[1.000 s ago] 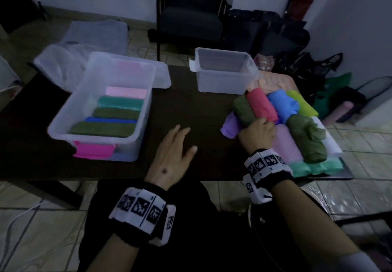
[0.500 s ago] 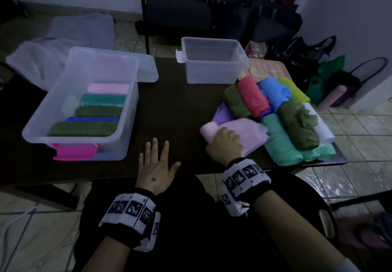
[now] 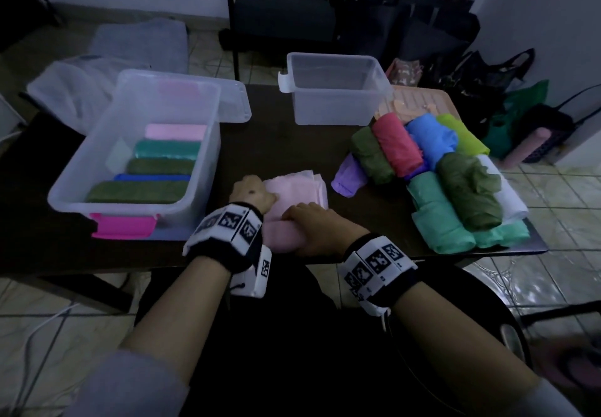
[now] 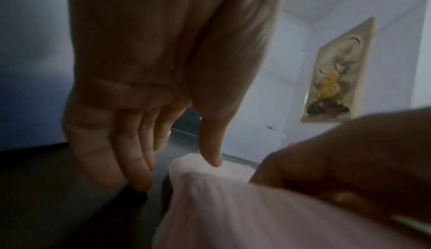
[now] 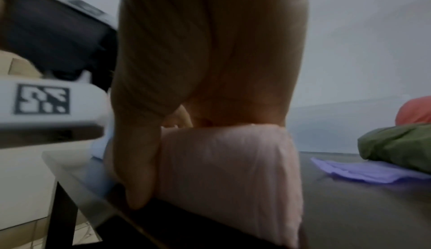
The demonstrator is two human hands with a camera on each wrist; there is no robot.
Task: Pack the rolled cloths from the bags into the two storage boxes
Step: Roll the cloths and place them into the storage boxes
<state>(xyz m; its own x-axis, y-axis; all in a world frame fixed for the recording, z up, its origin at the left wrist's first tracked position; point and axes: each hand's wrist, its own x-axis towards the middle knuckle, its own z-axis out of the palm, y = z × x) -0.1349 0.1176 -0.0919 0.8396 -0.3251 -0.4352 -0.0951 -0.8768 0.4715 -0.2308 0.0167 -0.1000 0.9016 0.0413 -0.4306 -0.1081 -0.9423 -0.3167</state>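
A pale pink cloth point(image 3: 299, 189), partly unrolled, lies near the table's front edge in the head view. My right hand point(image 3: 312, 226) grips its rolled near end, with the thumb point(image 5: 137, 170) down the side of the pink cloth point(image 5: 228, 170). My left hand point(image 3: 252, 192) is at the cloth's left edge; its fingers point(image 4: 140, 175) point straight down beside the pink cloth point(image 4: 233, 207) while the thumb touches a corner. The large clear box point(image 3: 201, 156) on the left holds several rolled cloths. The small clear box point(image 3: 335, 107) at the back looks empty. More rolled cloths point(image 3: 439, 172) are piled at the right.
A clear lid point(image 3: 235, 104) lies behind the large box, a peach lid point(image 3: 413, 101) beside the small one. Plastic bags point(image 3: 81, 91) are heaped at the far left. A dark chair point(image 3: 286, 16) and floor bags point(image 3: 455, 42) stand behind the table.
My right hand pulled the pink cloth out of the pile to the table's front middle. My left hand left the bare table and came onto the cloth's left edge.
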